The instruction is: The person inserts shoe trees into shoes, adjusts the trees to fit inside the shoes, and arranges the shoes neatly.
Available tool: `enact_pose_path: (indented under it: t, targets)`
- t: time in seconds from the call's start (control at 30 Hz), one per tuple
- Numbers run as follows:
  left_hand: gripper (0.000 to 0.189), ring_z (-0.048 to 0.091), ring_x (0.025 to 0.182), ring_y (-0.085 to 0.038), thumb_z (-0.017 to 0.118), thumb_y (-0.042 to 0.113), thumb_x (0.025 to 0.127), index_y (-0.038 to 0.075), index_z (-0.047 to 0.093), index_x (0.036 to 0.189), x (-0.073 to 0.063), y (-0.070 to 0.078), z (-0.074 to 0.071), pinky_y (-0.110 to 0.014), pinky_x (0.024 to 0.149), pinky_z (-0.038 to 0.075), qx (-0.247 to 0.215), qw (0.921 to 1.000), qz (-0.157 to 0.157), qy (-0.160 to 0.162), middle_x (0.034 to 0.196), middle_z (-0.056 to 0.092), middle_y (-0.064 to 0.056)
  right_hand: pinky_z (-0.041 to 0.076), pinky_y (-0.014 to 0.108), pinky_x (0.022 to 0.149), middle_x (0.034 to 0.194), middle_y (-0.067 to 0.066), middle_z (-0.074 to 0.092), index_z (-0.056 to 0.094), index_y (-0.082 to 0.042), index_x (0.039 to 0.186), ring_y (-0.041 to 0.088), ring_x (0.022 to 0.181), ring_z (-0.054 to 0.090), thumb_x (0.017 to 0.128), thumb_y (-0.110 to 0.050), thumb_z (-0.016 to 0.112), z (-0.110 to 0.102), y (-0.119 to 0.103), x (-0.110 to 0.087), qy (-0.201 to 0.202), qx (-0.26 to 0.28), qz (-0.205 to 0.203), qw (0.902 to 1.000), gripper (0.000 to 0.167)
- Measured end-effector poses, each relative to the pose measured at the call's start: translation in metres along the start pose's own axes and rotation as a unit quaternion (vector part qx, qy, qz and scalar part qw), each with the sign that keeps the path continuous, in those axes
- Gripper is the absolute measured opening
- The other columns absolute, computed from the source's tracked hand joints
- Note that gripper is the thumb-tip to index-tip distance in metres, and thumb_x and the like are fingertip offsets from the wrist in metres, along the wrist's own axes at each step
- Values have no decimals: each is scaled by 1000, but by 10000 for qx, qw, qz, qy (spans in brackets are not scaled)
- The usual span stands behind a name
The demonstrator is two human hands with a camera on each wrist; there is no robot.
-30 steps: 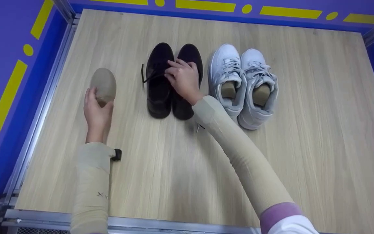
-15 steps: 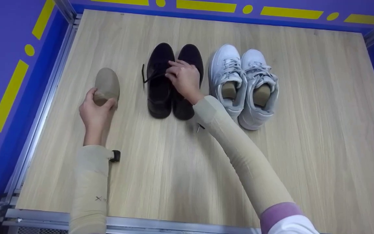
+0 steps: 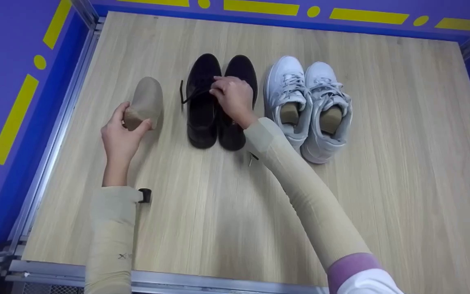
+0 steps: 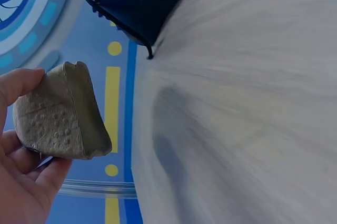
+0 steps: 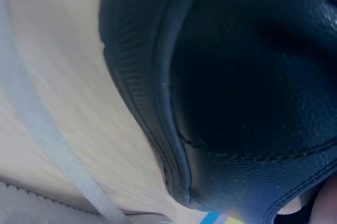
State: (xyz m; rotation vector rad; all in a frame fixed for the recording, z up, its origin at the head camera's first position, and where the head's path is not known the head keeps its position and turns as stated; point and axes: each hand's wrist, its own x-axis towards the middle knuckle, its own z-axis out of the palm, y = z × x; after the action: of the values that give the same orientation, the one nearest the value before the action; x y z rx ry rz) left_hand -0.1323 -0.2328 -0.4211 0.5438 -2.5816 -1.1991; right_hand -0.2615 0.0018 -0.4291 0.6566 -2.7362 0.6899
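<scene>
My left hand (image 3: 118, 136) holds a beige shoe insert (image 3: 147, 98), rounded at its toe end, with thumb and fingers at its blunt back end. In the left wrist view the shoe insert (image 4: 50, 116) shows its dimpled back. Two black lace-up shoes stand side by side, toes away from me. Over the right black shoe (image 3: 241, 67) my right hand (image 3: 235, 96) has its fingers bent and bunched at the tongue, pinching there; the fingertips are partly hidden. The left black shoe (image 3: 203, 69) lies just left of that hand, a loose lace hanging off its side.
To the right stand two white sneakers, the nearer-left white sneaker (image 3: 286, 67) and the other white sneaker (image 3: 320, 73), each with a beige insert inside. A wooden board (image 3: 402, 163) bears everything. Blue walls (image 3: 6, 81) and metal rails (image 3: 202, 281) border it.
My left hand has tilted the shoe insert and carried it up and to the right, toward the black shoes. My right hand stays at the right black shoe.
</scene>
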Motion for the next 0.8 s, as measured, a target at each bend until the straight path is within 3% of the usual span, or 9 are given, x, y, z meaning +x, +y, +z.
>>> enact_pose_path:
  t: [0.4,0.8]
  targets:
    - [60,57,96,-25,69,28,72,11,50,125,-9,22,-5,-38,81,44,-124,9952,865,-442,113,59,-11,42,25,87,107,-13,63,70,-21,88,8,102,56,83,-35,57,-4,-1,3,-340,210,474,9981,19]
    - [62,56,102,-22,70,25,72,8,47,127,-17,38,-8,-36,82,45,-193,9854,1336,-1036,119,57,-9,44,27,83,104,-14,64,69,-24,87,7,99,57,82,-38,58,-6,-1,6,-503,246,718,9958,18]
